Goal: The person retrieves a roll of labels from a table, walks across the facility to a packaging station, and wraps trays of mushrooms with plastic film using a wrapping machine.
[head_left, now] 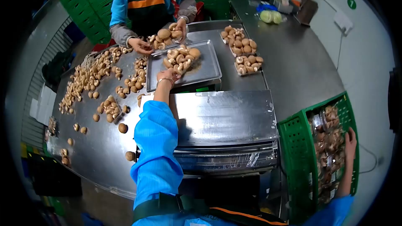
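My left hand (166,75), with a bracelet at the wrist, is closed on the near end of a clear punnet of mushrooms (181,60). This punnet is over a metal tray (211,65), and I cannot tell whether it rests on it. Far to the right, my right hand (351,143) is at the inner right side of a green crate (295,152), fingers stretched out. Wrapped mushroom packs (330,142) fill the crate beside it. Across the tray, a co-worker in blue sleeves holds another punnet of mushrooms (164,37) with both hands.
Loose mushrooms (90,75) spread over the steel table (94,142) at left, with a filled punnet (111,109) among them. Several filled punnets (244,47) line up right of the tray. A steel ledge (226,115) lies in front. Green crates (90,6) are stacked behind.
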Tool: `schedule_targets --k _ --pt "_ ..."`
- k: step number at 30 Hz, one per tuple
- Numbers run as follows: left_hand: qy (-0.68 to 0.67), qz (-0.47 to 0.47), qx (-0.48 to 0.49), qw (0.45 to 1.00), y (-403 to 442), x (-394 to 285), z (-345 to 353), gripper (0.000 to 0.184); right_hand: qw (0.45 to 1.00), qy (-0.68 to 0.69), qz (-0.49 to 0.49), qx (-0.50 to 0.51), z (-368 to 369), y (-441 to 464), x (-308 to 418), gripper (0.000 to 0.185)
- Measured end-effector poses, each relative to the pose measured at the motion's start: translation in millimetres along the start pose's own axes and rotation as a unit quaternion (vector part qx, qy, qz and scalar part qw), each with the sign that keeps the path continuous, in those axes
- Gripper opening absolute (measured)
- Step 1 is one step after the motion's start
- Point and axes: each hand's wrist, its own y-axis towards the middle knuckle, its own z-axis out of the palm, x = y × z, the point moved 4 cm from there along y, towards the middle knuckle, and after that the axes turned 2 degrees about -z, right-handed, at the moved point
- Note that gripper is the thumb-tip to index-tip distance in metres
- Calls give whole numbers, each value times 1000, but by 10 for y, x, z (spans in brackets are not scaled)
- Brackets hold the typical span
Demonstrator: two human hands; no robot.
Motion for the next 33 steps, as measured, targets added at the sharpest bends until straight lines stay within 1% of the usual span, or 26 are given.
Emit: schedule_targets --k 1,2,3,4,5,7,9,11,13,14,16,17,18,20,21,22,23,24,25,26,27,28,29,31,32,33 --pt "-7 17 -13 1000 -78 -77 -3 18 995 93 -42 23 10 -136 959 33" --pt "-7 18 -21 1000 -95 -54 -51 19 990 99 -104 10 -138 -467 2007 28" --pt "13 27 -3 1000 -178 -106 -79 17 957 65 -282 -26 -296 -730 2628 27" --pt "30 37 16 999 -330 -196 -93 14 902 42 -423 -79 -534 -1044 3076 26" --pt "45 46 35 997 -463 -262 -128 12 811 141 -557 -114 -705 -1348 3438 28" --pt "47 60 97 992 -756 -375 -168 9 653 255 -683 -204 -996 -1849 3878 31" --pt "87 97 154 980 -1036 -463 -224 12 572 298 -692 -323 -1181 -2270 4104 30" --pt "119 61 178 975 -1500 -552 -274 12 419 529 -699 -234 -1141 -2364 4499 29" --pt "133 73 192 970 -1819 -477 -369 11 385 608 -677 -158 -1233 -2440 4453 28" --pt "147 87 196 966 -1943 -384 -421 11 433 580 -676 -138 -1351 -2502 4319 29" --pt "164 102 215 957 -2112 -167 -536 13 433 603 -643 -189 -1384 -2686 4190 28" --pt "229 134 195 944 -2190 -62 -583 11 434 613 -624 -214 -1360 -2744 4334 28" --pt "209 104 187 954 -2293 74 -634 12 368 648 -641 -184 -1235 -2705 4473 28" --pt "199 78 197 957 -2550 191 -653 14 402 612 -652 -199 -1205 -2714 4527 28" --pt "212 82 208 952 -2609 213 -676 16 497 540 -635 -240 -1241 -2734 4445 28" --pt "199 100 230 947 -2633 257 -695 28 478 536 -619 -318 -1264 -2759 4417 29" --pt "266 137 218 929 -2700 202 -730 35 460 530 -592 -395 -1273 -2777 4450 30" --pt "330 172 207 905 -2785 129 -756 43 321 578 -558 -502 -1245 -2797 4434 31" --pt "390 207 196 875 -2841 82 -774 51 293 585 -565 -503 -1217 -2824 4428 31" --pt "453 274 214 821 -2837 49 -773 67 266 591 -573 -503 -1185 -2854 4419 32" --pt "481 305 252 782 -2807 60 -762 65 356 566 -627 -401 -1124 -2895 4329 33" --pt "486 260 276 788 -2862 79 -821 63 437 527 -668 -291 -1003 -2874 4222 34" --pt "491 218 300 788 -2954 53 -885 61 531 465 -672 -224 -813 -2778 4137 30" --pt "517 318 226 762 -3236 -40 -1262 58 773 291 -554 -102 -137 -2354 3910 22" --pt "598 384 147 688 -3445 -105 -1455 52 867 197 -456 -39 313 -2119 3726 18" --pt "665 444 64 597 -3587 -169 -1582 47 939 164 -294 69 770 -1918 3483 16"
